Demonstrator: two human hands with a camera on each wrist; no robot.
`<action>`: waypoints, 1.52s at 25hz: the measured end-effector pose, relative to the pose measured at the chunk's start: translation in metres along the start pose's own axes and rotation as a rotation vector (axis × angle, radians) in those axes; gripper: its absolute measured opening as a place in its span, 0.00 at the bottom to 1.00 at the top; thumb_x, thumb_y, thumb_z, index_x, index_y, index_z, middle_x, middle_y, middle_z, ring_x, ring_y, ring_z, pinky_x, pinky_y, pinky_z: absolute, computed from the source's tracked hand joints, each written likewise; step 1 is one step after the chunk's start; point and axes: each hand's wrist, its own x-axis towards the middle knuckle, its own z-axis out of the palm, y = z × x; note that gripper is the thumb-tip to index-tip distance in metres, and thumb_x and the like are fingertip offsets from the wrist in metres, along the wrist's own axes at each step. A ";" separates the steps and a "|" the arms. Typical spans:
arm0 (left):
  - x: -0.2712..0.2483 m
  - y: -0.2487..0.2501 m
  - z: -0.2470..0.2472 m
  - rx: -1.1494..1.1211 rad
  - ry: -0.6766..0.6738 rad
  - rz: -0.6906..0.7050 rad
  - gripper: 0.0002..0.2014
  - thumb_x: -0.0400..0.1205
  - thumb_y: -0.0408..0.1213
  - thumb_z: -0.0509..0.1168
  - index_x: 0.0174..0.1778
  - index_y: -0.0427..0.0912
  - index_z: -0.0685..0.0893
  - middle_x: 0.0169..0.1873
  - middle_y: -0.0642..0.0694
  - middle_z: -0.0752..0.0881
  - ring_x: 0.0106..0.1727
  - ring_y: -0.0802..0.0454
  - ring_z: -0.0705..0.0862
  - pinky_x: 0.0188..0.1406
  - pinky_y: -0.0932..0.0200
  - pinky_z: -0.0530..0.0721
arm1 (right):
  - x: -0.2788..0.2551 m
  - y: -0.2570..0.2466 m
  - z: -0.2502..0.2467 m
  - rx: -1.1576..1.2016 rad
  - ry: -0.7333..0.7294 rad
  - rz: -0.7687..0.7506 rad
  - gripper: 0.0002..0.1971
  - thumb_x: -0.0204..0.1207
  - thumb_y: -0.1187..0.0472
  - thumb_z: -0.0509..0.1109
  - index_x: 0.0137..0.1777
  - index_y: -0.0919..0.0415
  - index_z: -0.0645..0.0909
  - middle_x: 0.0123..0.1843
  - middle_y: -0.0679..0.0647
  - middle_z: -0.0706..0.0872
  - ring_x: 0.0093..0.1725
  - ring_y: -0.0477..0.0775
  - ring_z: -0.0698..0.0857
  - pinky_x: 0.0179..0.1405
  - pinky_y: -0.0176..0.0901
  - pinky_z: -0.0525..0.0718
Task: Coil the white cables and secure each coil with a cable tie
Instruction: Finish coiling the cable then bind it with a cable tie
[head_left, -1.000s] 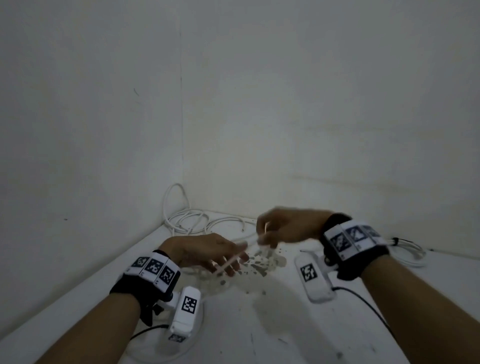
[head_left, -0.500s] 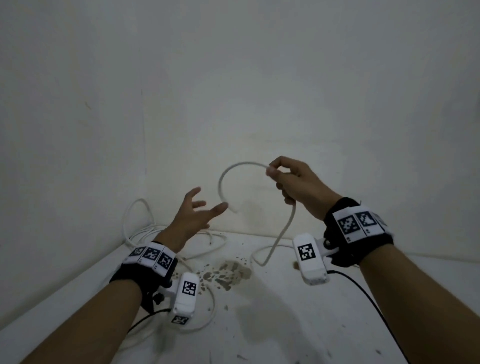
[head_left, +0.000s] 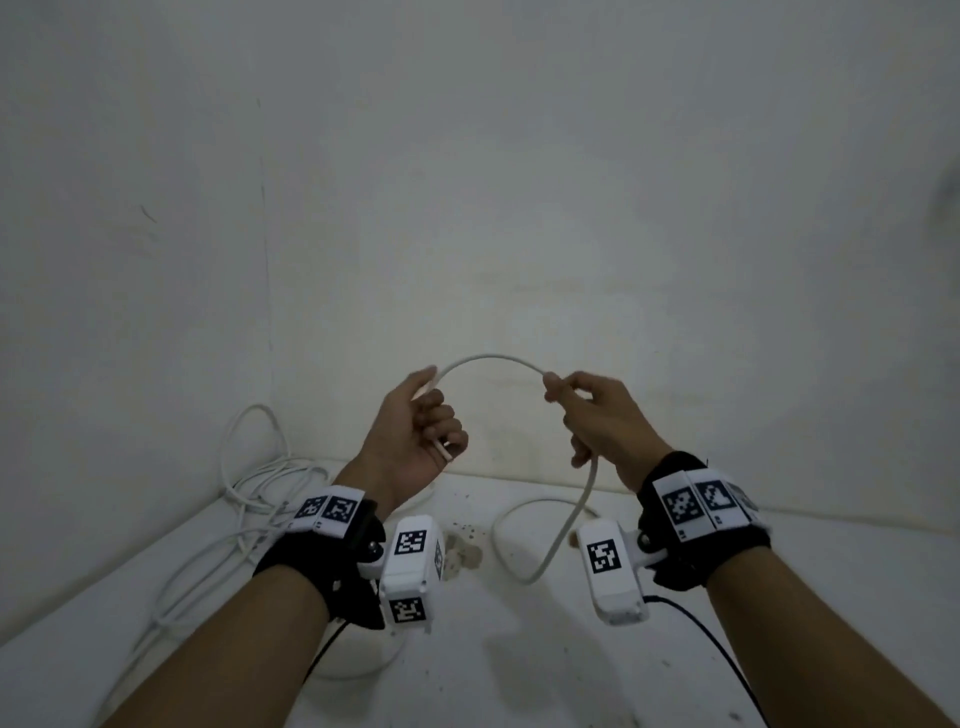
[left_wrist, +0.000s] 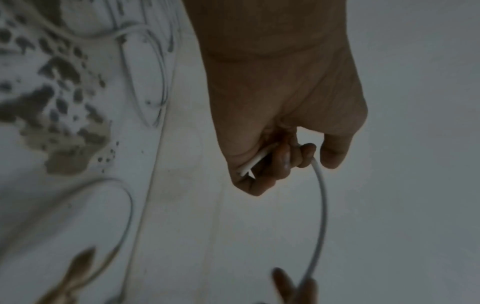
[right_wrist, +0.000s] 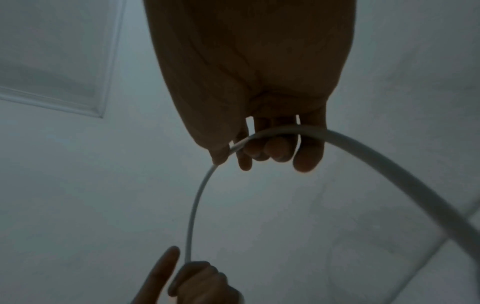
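A white cable (head_left: 493, 359) arches in the air between both hands, in front of the wall. My left hand (head_left: 423, 421) grips its end, fingers curled round it, and the cut tip (head_left: 444, 451) sticks out below the fist. The left wrist view shows that tip (left_wrist: 249, 169) inside the curled fingers, with the cable (left_wrist: 322, 216) running on from the fist. My right hand (head_left: 592, 415) pinches the cable further along; from there it hangs down and loops on the surface (head_left: 535, 571). In the right wrist view the cable (right_wrist: 197, 197) crosses my fingers (right_wrist: 275, 148).
More white cable (head_left: 254, 499) lies tangled in the left corner, one loop leaning on the wall. A patch of chipped paint (head_left: 462, 551) marks the white surface between my wrists. Walls close in at left and back. A black wrist-camera lead (head_left: 727, 660) trails at right.
My left hand, open and reaching half a second ago, has closed on the cable's free end. Both hands have lifted off the surface since a second ago, carrying the cable with them.
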 end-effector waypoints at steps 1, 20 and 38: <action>0.000 0.002 0.003 -0.103 -0.025 0.013 0.20 0.81 0.44 0.63 0.26 0.48 0.64 0.20 0.53 0.58 0.19 0.56 0.58 0.23 0.62 0.62 | -0.005 0.010 0.000 0.035 -0.042 0.050 0.20 0.84 0.44 0.66 0.54 0.63 0.84 0.29 0.56 0.74 0.25 0.54 0.77 0.31 0.48 0.86; 0.008 -0.060 0.015 0.846 -0.119 0.133 0.15 0.91 0.36 0.50 0.44 0.41 0.80 0.28 0.47 0.81 0.29 0.52 0.78 0.26 0.60 0.75 | -0.057 0.016 0.040 -0.928 -0.239 -0.345 0.10 0.86 0.52 0.62 0.62 0.53 0.77 0.55 0.53 0.86 0.51 0.58 0.84 0.44 0.48 0.81; 0.016 -0.073 -0.017 0.143 -0.036 -0.019 0.25 0.79 0.54 0.62 0.25 0.52 0.54 0.18 0.53 0.47 0.19 0.54 0.44 0.19 0.63 0.45 | -0.013 0.069 -0.025 -0.255 0.119 -0.130 0.19 0.83 0.41 0.65 0.38 0.52 0.84 0.19 0.45 0.70 0.20 0.45 0.68 0.25 0.37 0.72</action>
